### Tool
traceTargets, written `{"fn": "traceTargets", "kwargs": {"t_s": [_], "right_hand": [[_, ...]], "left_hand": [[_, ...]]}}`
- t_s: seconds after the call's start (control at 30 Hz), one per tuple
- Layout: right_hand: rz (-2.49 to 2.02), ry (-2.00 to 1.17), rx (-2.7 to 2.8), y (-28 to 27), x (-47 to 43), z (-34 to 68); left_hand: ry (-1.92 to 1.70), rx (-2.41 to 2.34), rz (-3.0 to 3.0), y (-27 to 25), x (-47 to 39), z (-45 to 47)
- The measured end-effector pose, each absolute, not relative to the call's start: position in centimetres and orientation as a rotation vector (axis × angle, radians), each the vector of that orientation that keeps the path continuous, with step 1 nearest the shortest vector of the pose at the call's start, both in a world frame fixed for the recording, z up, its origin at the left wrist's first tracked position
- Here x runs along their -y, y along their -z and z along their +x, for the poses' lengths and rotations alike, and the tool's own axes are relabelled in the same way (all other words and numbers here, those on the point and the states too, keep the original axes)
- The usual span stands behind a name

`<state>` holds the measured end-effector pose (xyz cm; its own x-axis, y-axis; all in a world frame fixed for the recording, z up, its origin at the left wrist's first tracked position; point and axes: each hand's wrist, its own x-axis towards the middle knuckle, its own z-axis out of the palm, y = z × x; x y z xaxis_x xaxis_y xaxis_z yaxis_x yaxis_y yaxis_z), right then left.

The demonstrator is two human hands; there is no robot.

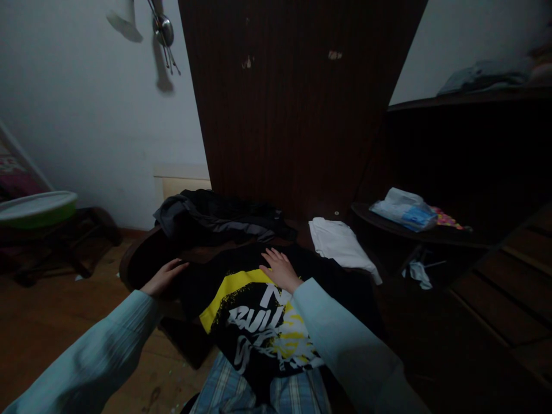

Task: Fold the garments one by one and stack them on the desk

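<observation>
A black T-shirt point(224, 345) with a yellow band and white lettering lies spread over a dark wooden surface, its near part hanging toward my lap. My right hand point(279, 269) rests flat on the upper middle of the shirt, fingers stretched out. At the shirt's left edge, my left hand point(167, 277) touches the cloth with its fingers extended. Both hands grip nothing. Behind the shirt lies a heap of black and grey clothing point(215, 213). A folded white garment point(342, 244) sits to the right of my right hand.
Dark wooden panels point(284, 115) rise behind the surface. On a rounded side shelf point(392, 229) at right lies a tissue pack point(405, 208). A green basin with a pale lid point(41, 210) stands at far left. A wall lamp point(163, 30) hangs at upper left.
</observation>
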<state>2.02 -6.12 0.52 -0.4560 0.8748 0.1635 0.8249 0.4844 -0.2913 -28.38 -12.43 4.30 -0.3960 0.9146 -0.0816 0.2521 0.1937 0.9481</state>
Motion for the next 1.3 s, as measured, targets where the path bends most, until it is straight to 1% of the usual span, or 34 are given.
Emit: {"fn": "traceTargets", "kwargs": {"t_s": [0.1, 0.17, 0.37, 0.5, 0.63, 0.8, 0.9, 0.97, 1.03, 1.13, 1.2, 1.3], "right_hand": [[-1.453, -0.227, 2.435, -0.4, 6.1, 1.8], [-1.466, -0.22, 2.436, -0.3, 6.1, 1.7], [-1.494, -0.233, 2.477, -0.7, 5.3, 2.4], [-1.533, -0.201, 2.457, -1.4, 4.7, 2.2], [-1.727, -0.108, 2.324, -1.8, 5.0, -0.1], [-1.37, -0.203, 2.487, -1.0, 6.2, -1.8], [-1.355, -0.235, 2.523, -0.6, 6.3, -1.7], [-1.36, -0.254, 2.52, -0.5, 6.2, -1.5], [-1.343, -0.267, 2.528, -0.5, 6.0, -1.3], [-1.316, -0.259, 2.569, -0.6, 5.8, -1.2], [-1.323, -0.26, 2.576, -0.7, 5.9, -1.2], [-1.344, -0.284, 2.55, -0.9, 6.0, -1.3]], "left_hand": [[-1.387, -1.783, 0.919, -3.7, 12.0, -28.7], [-1.444, -1.841, 0.929, -3.4, 11.4, -29.0], [-1.331, -2.043, 1.235, -2.9, 9.9, -29.9], [-1.298, -2.007, 1.185, -2.9, 9.7, -29.9], [-1.328, -1.902, 1.117, -4.0, 9.9, -29.2], [-1.368, -1.731, 1.201, -7.4, 9.8, -27.0], [-1.296, -1.646, 1.382, -9.4, 10.0, -24.3], [-1.177, -1.544, 1.582, -10.3, 10.5, -22.0], [-0.913, -1.346, 1.79, -10.7, 11.2, -19.8], [-0.472, -1.054, 1.947, -10.0, 12.2, -18.1], [-0.425, -1.061, 2.022, -9.1, 12.6, -18.2], [-0.566, -1.277, 2.141, -7.7, 13.4, -19.9]]}}
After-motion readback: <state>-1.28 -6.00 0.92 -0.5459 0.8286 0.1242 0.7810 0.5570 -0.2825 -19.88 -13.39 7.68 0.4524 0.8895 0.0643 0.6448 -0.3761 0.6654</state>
